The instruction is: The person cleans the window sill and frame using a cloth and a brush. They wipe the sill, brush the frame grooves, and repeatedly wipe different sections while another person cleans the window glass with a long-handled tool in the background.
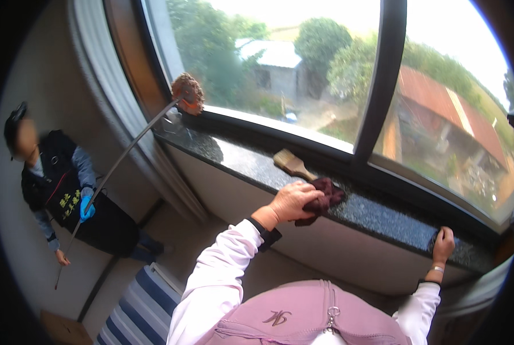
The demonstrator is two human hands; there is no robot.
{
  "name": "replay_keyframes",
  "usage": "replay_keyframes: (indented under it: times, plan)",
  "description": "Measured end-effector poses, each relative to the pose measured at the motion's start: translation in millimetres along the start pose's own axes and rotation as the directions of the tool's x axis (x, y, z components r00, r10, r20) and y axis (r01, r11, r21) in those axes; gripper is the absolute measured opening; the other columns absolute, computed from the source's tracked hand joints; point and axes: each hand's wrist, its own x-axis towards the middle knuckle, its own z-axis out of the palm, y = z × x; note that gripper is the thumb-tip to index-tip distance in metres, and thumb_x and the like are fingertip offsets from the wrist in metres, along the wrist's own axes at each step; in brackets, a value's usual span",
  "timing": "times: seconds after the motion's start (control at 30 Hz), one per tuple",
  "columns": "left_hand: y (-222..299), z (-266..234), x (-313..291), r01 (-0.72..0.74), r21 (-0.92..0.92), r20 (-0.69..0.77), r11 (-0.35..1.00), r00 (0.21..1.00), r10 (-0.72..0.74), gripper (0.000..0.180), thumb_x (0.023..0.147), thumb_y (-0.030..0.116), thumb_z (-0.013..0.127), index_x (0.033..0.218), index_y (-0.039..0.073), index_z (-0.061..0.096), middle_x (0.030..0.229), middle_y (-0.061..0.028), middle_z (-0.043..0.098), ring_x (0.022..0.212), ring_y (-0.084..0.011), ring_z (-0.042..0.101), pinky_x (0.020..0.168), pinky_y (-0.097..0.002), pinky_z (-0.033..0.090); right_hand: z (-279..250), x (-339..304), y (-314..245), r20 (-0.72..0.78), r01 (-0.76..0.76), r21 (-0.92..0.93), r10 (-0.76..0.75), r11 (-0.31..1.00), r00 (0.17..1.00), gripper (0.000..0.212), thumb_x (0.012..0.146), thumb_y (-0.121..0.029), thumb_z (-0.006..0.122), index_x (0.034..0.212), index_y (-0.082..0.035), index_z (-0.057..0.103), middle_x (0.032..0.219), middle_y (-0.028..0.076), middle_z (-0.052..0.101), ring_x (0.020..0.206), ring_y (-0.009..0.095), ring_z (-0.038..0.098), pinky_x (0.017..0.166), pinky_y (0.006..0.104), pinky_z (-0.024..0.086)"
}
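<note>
left hand [292, 201] fingers bunch a dark maroon rag [325, 195] on the speckled granite sill [383, 215]; right hand [443, 244] fingers curl over its edge.

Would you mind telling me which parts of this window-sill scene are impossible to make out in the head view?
- Dark red cloth: partly covered by the left hand gripping it.
- Wooden brush: its handle end runs behind that cloth.
- Right hand: fingers curl over the granite sill edge, so the fingertips are hidden.
- Co-worker's long duster: head blurred.
- Room floor: cut off by the dark fisheye rim.
</note>
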Motion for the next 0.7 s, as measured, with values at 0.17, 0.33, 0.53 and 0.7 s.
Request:
replay_keyframes:
  times: [0.17,0.33,0.53,0.7]
  plan:
    - [0,-4,4,0.126,-0.228,-0.028,0.965,0.99,-0.136,0.049,0.059,0.019,0.077,0.106,0.016,0.063,0.099,-0.0048,0.061,0.096,-0.0277,0.057,0.086,-0.0364,0.046,-7,-1,5,0.031,-0.038,-0.009,0.039,0.999,0.999,0.013,0.087,-0.01,0.054,0.091,-0.002,0.064,0.094,0.014,0.064,0.087,0.031,0.062,0.077,0.0352,0.049]
    - [-45,-34,9,0.156,-0.876,-0.099,0.457,0.868,-0.486,0.031,0.075,0.005,0.071,0.104,0.003,0.061,0.097,-0.0056,0.064,0.091,-0.0141,0.06,0.08,-0.0293,0.05,-9,-1,2,0.016,-0.032,0.002,0.031,1.0,0.999,0.013,0.087,-0.011,0.055,0.091,-0.003,0.064,0.094,0.013,0.065,0.087,0.029,0.062,0.078,0.0341,0.048]
    - [-130,-43,27,0.745,-0.499,0.049,0.443,0.535,-0.843,0.033,0.074,0.011,0.07,0.103,-0.002,0.06,0.092,-0.0085,0.065,0.081,-0.0148,0.062,0.073,-0.0276,0.051,-11,-3,-1,0.013,-0.055,0.0,0.055,0.998,0.998,0.012,0.087,-0.01,0.055,0.091,-0.004,0.065,0.095,0.011,0.065,0.086,0.027,0.063,0.077,0.0334,0.049]
    - [-90,-7,35,0.709,-0.3,0.026,0.639,0.675,-0.737,0.043,0.071,0.02,0.07,0.104,-0.004,0.058,0.096,-0.0145,0.065,0.089,-0.0214,0.062,0.08,-0.0322,0.049,-8,-7,3,-0.005,-0.048,0.04,0.049,0.998,0.999,0.012,0.087,-0.008,0.056,0.093,-0.002,0.065,0.096,0.012,0.065,0.088,0.027,0.063,0.079,0.0329,0.049]
